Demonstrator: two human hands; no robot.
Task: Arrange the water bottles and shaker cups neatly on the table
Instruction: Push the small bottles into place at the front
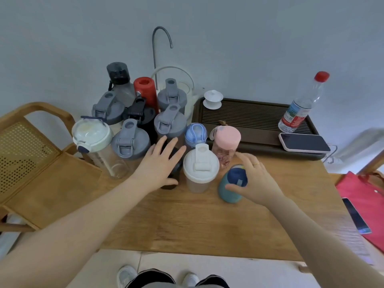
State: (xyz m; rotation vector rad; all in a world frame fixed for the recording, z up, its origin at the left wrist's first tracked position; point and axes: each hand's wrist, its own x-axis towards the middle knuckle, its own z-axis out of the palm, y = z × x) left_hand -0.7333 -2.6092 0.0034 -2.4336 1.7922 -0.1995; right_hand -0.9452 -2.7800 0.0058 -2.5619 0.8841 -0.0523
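Observation:
Several bottles and shaker cups crowd the back left of the wooden table (207, 221). My left hand (161, 163) lies spread over a dark cup (173, 173), which it mostly hides. Just right of it stands a white-lidded shaker (200, 169). My right hand (256, 180) grips a teal bottle with a navy cap (230, 189), which leans slightly. Behind them are a pink-lidded cup (226, 140), a small blue-lidded bottle (195, 134), several grey-lidded shakers (129, 140), a red bottle (145, 90) and a clear bottle with a white lid (92, 136).
A dark tea tray (249, 119) at the back right carries a white lidded teacup (213, 98), a plastic water bottle with a red cap (301, 104) and a phone (304, 143). A wooden chair (37, 163) stands left. A red bag (365, 202) lies right.

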